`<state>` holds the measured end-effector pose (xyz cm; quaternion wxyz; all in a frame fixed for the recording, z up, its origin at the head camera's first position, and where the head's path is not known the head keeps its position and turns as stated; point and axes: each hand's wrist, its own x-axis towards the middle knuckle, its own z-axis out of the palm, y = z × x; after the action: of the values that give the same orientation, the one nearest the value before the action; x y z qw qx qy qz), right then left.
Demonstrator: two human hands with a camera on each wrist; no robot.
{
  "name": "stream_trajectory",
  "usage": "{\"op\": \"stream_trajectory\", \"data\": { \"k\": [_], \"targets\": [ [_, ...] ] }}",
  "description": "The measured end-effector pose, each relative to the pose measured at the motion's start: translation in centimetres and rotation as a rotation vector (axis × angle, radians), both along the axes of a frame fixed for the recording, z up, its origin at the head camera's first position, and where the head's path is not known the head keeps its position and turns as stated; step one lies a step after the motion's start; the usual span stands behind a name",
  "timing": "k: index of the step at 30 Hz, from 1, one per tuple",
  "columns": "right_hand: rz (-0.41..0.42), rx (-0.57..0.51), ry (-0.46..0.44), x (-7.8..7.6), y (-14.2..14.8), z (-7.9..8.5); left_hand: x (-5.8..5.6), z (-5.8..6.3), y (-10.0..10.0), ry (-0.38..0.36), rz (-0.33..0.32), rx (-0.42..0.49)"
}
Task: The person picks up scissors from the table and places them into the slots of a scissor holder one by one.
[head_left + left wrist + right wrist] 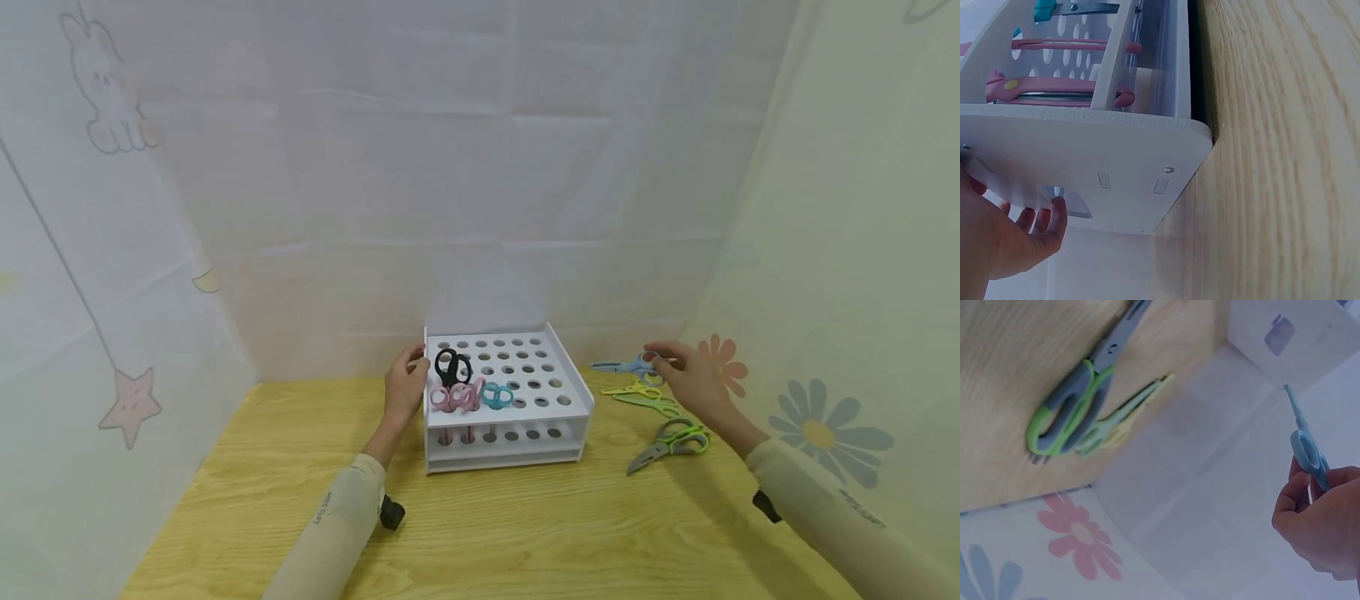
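A white rack [510, 421] with rows of round holes stands on the wooden table. My left hand [406, 383] touches its left side panel [1129, 150], with fingertips right at the cut-out. My right hand [686, 375] pinches light blue scissors [1307, 450] by the handles, blades pointing towards the rack. In the rack's front left holes stand pink scissors [441, 400], another pink pair [467, 397] and teal scissors [497, 395]. Black-handled scissors [453, 367] stand behind them. The pink pairs' blades show at the lower tier in the left wrist view.
On the table right of the rack lie yellow scissors [632, 390], light green scissors [651, 404] and large grey-and-green scissors [667, 446]. A pale curtain [390, 208] hangs close behind the rack, and printed sheets [825, 333] border the sides.
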<state>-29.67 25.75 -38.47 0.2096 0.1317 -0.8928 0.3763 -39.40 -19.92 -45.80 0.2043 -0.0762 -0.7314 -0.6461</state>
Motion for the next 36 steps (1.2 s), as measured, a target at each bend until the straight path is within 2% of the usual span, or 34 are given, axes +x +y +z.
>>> {"op": "stream_trajectory", "data": {
  "k": [9,13,19,26,32,36],
  "targets": [
    [0.031,0.001,0.143,1.4,-2.5,3.1,0.0,-0.2,-0.1,0.005,0.004,-0.007],
    [0.043,0.032,0.164,1.8,-4.1,3.7,-0.1,-0.2,-0.2,0.004,0.005,-0.008],
    [0.149,0.047,0.129,1.7,-6.4,3.6,0.0,-0.1,0.0,0.009,0.013,-0.012],
    [0.196,0.043,0.141,1.0,-8.7,3.3,0.0,-0.1,0.1,0.027,0.024,-0.014],
    [0.221,0.084,0.145,0.3,-10.1,2.9,-0.1,-0.1,0.2,0.035,0.036,-0.014],
    [0.260,0.107,0.180,-0.2,-11.1,2.9,-0.2,-0.3,0.1,0.038,0.038,-0.015]
  ]
}}
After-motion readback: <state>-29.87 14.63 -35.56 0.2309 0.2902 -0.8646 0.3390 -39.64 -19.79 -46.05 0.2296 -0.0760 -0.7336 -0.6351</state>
